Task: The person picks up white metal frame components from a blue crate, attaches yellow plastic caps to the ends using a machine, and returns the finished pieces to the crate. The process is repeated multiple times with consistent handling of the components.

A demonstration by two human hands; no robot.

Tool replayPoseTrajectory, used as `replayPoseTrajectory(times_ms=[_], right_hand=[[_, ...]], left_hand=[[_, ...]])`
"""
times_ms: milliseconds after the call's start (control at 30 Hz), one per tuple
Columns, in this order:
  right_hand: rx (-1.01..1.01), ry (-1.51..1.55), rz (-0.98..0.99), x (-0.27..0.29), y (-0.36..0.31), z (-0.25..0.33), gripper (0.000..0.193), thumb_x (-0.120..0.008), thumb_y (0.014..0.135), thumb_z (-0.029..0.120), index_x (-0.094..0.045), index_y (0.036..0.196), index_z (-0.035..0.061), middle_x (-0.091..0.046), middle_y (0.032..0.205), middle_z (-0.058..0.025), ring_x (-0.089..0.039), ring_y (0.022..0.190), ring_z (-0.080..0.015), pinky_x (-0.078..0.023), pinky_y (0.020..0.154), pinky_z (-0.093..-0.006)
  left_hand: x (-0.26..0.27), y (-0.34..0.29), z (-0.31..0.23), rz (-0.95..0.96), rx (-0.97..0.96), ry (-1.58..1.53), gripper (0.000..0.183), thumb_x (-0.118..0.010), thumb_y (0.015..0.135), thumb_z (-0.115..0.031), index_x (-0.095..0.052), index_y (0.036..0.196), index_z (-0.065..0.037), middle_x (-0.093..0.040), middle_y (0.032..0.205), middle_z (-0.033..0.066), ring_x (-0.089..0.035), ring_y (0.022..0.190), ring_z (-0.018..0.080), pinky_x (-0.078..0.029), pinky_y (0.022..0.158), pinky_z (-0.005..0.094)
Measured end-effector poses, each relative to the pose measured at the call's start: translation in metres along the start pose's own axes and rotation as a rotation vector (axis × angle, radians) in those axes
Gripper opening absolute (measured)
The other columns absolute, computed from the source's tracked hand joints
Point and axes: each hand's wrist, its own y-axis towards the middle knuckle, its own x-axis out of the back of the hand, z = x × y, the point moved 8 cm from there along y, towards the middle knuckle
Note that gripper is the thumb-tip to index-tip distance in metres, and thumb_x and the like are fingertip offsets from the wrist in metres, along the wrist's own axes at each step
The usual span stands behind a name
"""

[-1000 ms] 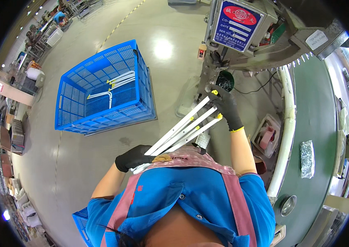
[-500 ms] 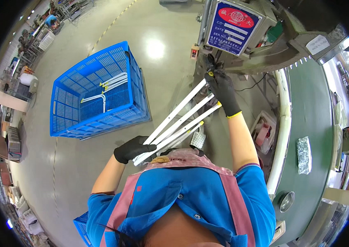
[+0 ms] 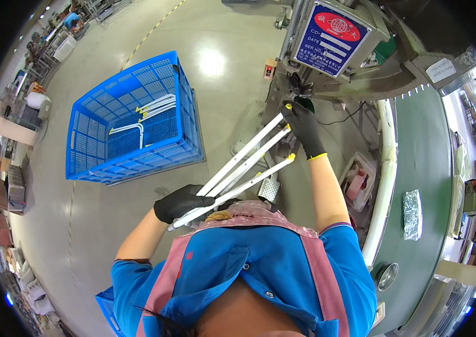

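My left hand (image 3: 182, 203), in a black glove, is closed around the lower ends of several white metal tubes (image 3: 237, 159) near my apron. The tubes slant up to the right and fan apart, with yellow pieces at their far ends. My right hand (image 3: 304, 130), also black-gloved, pinches the uppermost tube by its yellow end piece (image 3: 288, 106). Just beyond that hand is the dark metal working part (image 3: 297, 85) of a machine. The lowest tube's yellow end (image 3: 291, 158) hangs free below my right hand.
A blue plastic crate (image 3: 125, 163) on the floor at left holds bent white tubes (image 3: 156, 103) with yellow ends. The machine's body (image 3: 333, 39) stands ahead right. Along the right runs a green tabletop (image 3: 418, 146) with a silvery packet (image 3: 412, 214) and a round metal dish (image 3: 388, 276).
The tubes have spread, the lowest one's yellow end dropping away from the others. My right hand has drawn slightly back from the machine's working part. My left hand keeps its grip.
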Motion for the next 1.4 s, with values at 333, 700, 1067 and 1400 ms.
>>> replayPoseTrajectory(times_ms=[333, 700, 1067, 1400], right_hand=[[-0.227, 0.392, 0.020, -0.012, -0.029, -0.066, 0.039, -0.065, 0.082, 0.033, -0.062, 0.104, 0.0014, -0.066, 0.085, -0.0103, -0.061, 0.078, -0.0183, -0.047, 0.073, -0.0302], [-0.184, 0.520, 0.014, -0.005, -0.017, -0.065, 0.029, -0.068, 0.082, 0.019, -0.063, 0.101, -0.0021, -0.066, 0.089, -0.0042, -0.059, 0.081, -0.0105, -0.047, 0.074, -0.0251], [-0.193, 0.528, 0.007, -0.009, -0.010, -0.068, 0.028, -0.070, 0.081, 0.018, -0.064, 0.100, -0.0011, -0.066, 0.092, -0.0051, -0.059, 0.083, -0.0111, -0.047, 0.077, -0.0253], [-0.191, 0.533, 0.021, -0.006, -0.014, -0.066, 0.030, -0.068, 0.082, 0.023, -0.064, 0.099, -0.0016, -0.066, 0.089, -0.0039, -0.057, 0.081, -0.0101, -0.046, 0.075, -0.0249]], left_hand=[[-0.006, 0.013, 0.021, -0.049, -0.018, -0.106, 0.044, -0.064, 0.086, -0.023, -0.053, 0.119, 0.003, -0.064, 0.088, 0.0094, -0.061, 0.070, 0.0118, -0.051, 0.064, 0.0254], [-0.036, 0.012, 0.018, -0.153, -0.062, -0.094, 0.035, -0.062, 0.087, -0.023, -0.055, 0.111, 0.001, -0.066, 0.083, 0.0097, -0.062, 0.063, 0.0134, -0.051, 0.056, 0.0271], [-0.040, 0.012, 0.024, -0.193, -0.040, -0.097, 0.034, -0.061, 0.087, -0.020, -0.056, 0.112, 0.002, -0.066, 0.084, 0.0098, -0.061, 0.068, 0.0132, -0.050, 0.063, 0.0272], [-0.050, 0.011, 0.020, -0.214, -0.082, -0.072, 0.033, -0.060, 0.088, -0.023, -0.054, 0.110, 0.000, -0.066, 0.083, 0.0110, -0.062, 0.062, 0.0130, -0.051, 0.056, 0.0260]])
